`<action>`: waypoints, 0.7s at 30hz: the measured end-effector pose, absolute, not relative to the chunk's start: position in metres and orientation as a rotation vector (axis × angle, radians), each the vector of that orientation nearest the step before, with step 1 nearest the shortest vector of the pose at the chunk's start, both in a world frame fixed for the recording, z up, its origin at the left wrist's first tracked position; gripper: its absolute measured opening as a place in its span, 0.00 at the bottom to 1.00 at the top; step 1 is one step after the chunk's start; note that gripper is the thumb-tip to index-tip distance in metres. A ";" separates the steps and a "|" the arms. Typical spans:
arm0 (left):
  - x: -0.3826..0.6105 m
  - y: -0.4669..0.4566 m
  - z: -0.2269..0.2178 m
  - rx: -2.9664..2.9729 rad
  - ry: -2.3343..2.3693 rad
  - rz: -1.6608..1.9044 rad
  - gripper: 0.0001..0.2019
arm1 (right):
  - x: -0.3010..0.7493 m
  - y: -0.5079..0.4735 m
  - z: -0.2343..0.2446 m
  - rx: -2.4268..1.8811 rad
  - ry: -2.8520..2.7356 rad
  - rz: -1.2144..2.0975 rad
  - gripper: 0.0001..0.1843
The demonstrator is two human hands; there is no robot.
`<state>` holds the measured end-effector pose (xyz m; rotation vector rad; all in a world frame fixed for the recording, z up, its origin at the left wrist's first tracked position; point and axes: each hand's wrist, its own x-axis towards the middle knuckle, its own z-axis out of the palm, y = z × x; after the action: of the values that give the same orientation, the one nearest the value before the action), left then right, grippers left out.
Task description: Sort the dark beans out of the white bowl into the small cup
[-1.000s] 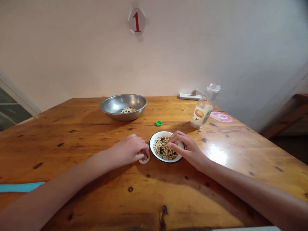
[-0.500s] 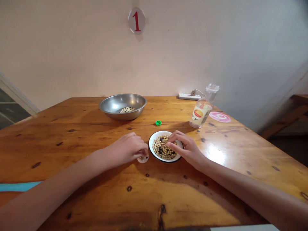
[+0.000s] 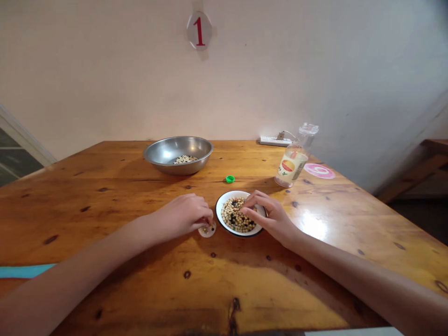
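Observation:
Over the right side of a white enamel bowl (image 3: 219, 210) with a dark rim, the fingers of my right hand (image 3: 271, 215) are curled, with thumb and fingertips drawn together. Pale round beans (image 3: 233, 212) mixed with some dark ones lie in the bowl. Just left of it, my left hand (image 3: 185, 213) bends its fingertips down to a small round whitish lid or dish (image 3: 207, 232), which holds a few small beans. Those fingers are pinched close. Whatever either pinch holds is too small or hidden to see.
Behind stands a steel basin (image 3: 164, 161) with pale and dark bits inside. A green cap (image 3: 230, 179) lies beyond the bowl. To the right are a clear labelled bottle (image 3: 292, 161), a pink round sticker (image 3: 320, 171) and a power strip (image 3: 275, 140). A blue strip (image 3: 26, 271) lies left.
The left fingertips have shifted very slightly, showing a bit more of the small dish. My right hand stays over the bowl; the view has moved a trace.

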<state>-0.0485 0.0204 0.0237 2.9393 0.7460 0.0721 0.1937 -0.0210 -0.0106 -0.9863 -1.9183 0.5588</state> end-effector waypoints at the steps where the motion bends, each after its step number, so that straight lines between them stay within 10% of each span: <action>1: -0.048 0.020 0.024 2.938 0.754 0.064 0.07 | 0.194 -0.021 -0.010 -0.989 -1.921 0.558 0.13; 21: -0.042 0.004 0.025 3.106 0.701 0.077 0.09 | 0.194 -0.020 -0.010 -1.008 -1.928 0.550 0.14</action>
<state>-0.0421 0.0042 0.0249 3.1056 0.7014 0.0770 0.1936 -0.0203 -0.0105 -1.0077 -1.9277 0.5501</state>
